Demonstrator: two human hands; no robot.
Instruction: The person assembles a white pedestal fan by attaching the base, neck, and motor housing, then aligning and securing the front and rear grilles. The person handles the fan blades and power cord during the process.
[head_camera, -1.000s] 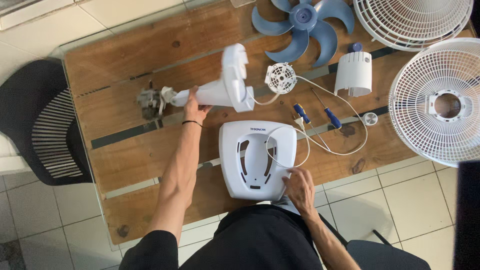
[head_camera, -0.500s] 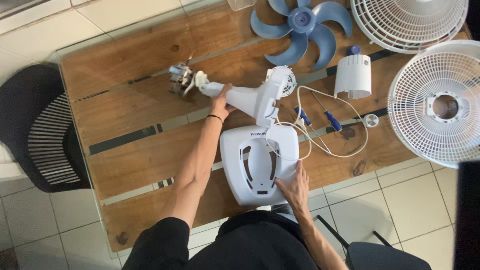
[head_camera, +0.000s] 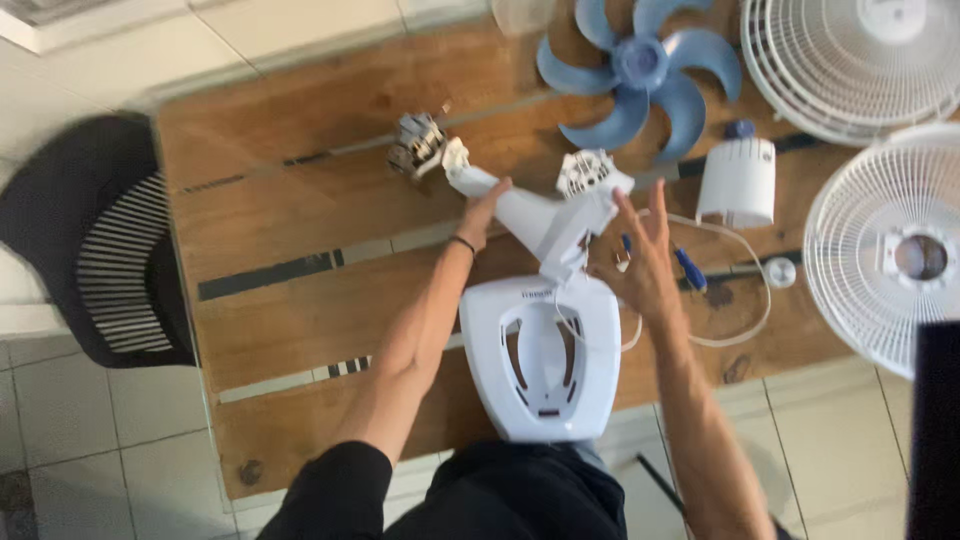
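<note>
My left hand (head_camera: 482, 212) grips the white fan neck (head_camera: 530, 220), which carries the bare motor (head_camera: 415, 148) at its far end and points up and left over the wooden table (head_camera: 300, 220). The neck's lower end meets the top of the white fan base (head_camera: 545, 355), which lies flat at the near edge. My right hand (head_camera: 645, 260) hovers open, fingers spread, just right of the neck, beside a small white vented cap (head_camera: 588, 172). A white cord (head_camera: 740, 300) loops to the right of it.
A blue fan blade (head_camera: 640, 75) lies at the back. Two white wire grilles (head_camera: 880, 50) (head_camera: 890, 260) sit at the right. A white motor cover (head_camera: 740, 180) and a blue-handled screwdriver (head_camera: 690, 270) lie near my right hand. A black chair (head_camera: 90, 240) stands left.
My left hand has swung the neck and motor to the right until the neck meets the base. My right hand left the base's near edge and rose beside the neck.
</note>
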